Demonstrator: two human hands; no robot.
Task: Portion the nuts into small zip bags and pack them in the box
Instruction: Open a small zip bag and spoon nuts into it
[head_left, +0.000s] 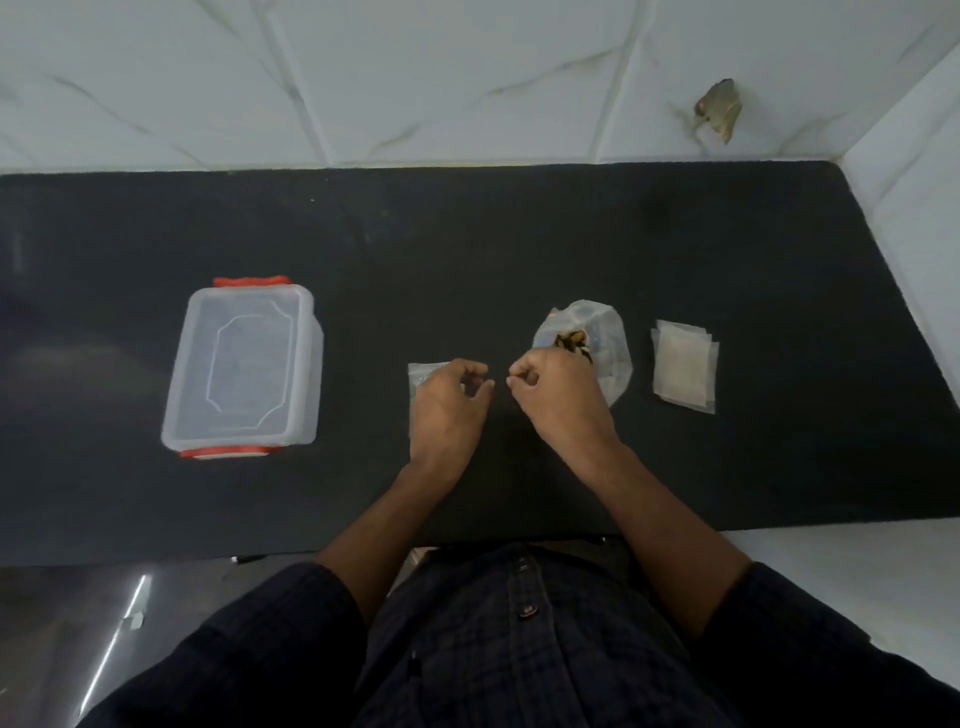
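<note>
A: Where are the nuts?

B: In the open clear bag (597, 343) on the black counter (519, 234), just behind the right hand (558, 395). That hand has its fingers curled; I cannot tell whether they pinch anything.

A: And the left hand (449, 402)?

B: Fingers curled, resting over a small zip bag (423, 374) lying flat. Whether it grips that zip bag is unclear.

A: The spares?

B: A stack of empty bags (683, 366) lies to the right of the nuts.

A: The box (241, 366)?

B: Well to the left, lid on, with red clips at both ends.
</note>
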